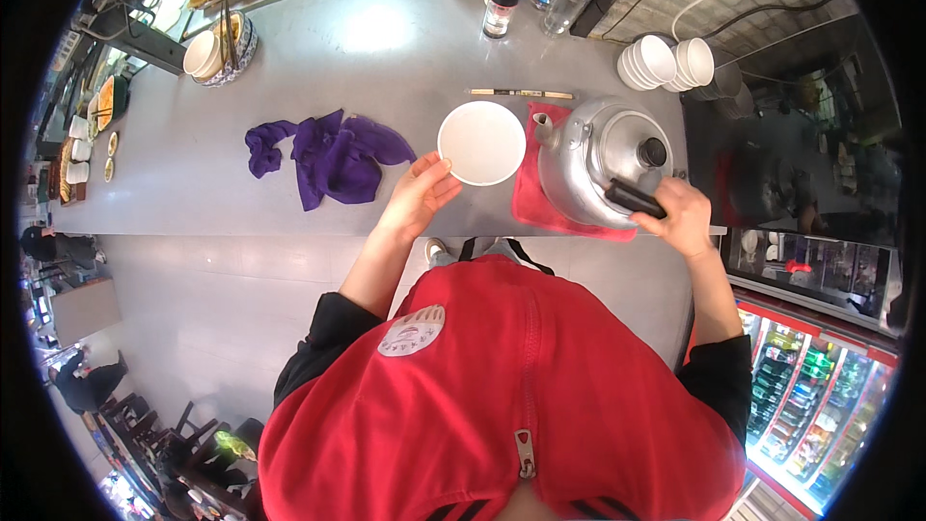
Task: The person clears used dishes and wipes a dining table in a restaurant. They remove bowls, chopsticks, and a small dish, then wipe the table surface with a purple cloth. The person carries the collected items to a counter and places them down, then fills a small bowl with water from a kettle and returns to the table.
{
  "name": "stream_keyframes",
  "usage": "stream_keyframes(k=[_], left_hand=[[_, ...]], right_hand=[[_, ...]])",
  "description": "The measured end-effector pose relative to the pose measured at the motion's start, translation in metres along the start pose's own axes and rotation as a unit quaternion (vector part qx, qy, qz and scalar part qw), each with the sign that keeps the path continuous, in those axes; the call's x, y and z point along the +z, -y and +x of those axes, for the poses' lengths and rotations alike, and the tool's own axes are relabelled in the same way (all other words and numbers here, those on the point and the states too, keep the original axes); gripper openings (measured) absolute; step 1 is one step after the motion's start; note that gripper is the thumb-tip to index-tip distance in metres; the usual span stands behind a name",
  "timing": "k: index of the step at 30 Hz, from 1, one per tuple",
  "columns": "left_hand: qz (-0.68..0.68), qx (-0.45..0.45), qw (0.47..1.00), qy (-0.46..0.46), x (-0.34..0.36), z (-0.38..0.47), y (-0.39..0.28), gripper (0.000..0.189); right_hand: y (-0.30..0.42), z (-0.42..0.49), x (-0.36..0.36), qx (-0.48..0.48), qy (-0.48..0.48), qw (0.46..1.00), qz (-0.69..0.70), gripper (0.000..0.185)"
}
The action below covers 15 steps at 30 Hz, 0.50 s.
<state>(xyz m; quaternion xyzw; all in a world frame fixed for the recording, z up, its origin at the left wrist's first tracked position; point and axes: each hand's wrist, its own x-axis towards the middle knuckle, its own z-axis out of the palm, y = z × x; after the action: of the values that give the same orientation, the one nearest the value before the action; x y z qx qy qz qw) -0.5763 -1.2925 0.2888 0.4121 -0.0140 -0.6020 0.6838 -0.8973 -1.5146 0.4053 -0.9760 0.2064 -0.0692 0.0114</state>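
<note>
My left hand (423,192) grips the rim of a white bowl (482,142), its thumb over the near left edge. The bowl is left of the spout of a large metal kettle (579,170). My right hand (678,217) is closed on the kettle's black handle (635,198). The kettle has a lid with a black knob (652,152) and is over a red cloth (526,192); whether it touches the cloth is hard to tell. A wrapped pair of chopsticks (521,93) lies behind the bowl. A crumpled purple cloth (336,159) lies to the left.
Stacked white bowls (646,63) stand at the back right, near a dark glossy panel (796,137). Several jars, one clear (571,3), stand at the back. At the back left, a patterned bowl (248,43) holds small bowls and chopsticks. The counter's front edge (217,234) runs before me.
</note>
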Motion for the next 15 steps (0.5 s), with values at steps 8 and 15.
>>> stream_keyframes(k=[8, 15], left_hand=[[0.021, 0.033, 0.999, -0.028, -0.009, -0.062, -0.035, 0.038], [0.036, 0.072, 0.994, -0.076, -0.046, -0.126, -0.052, 0.041]], right_hand=[[0.061, -0.017, 0.027, 0.038, -0.133, 0.985, 0.104, 0.024], [0.135, -0.003, 0.091, 0.007, -0.06, 0.961, 0.269, 0.009]])
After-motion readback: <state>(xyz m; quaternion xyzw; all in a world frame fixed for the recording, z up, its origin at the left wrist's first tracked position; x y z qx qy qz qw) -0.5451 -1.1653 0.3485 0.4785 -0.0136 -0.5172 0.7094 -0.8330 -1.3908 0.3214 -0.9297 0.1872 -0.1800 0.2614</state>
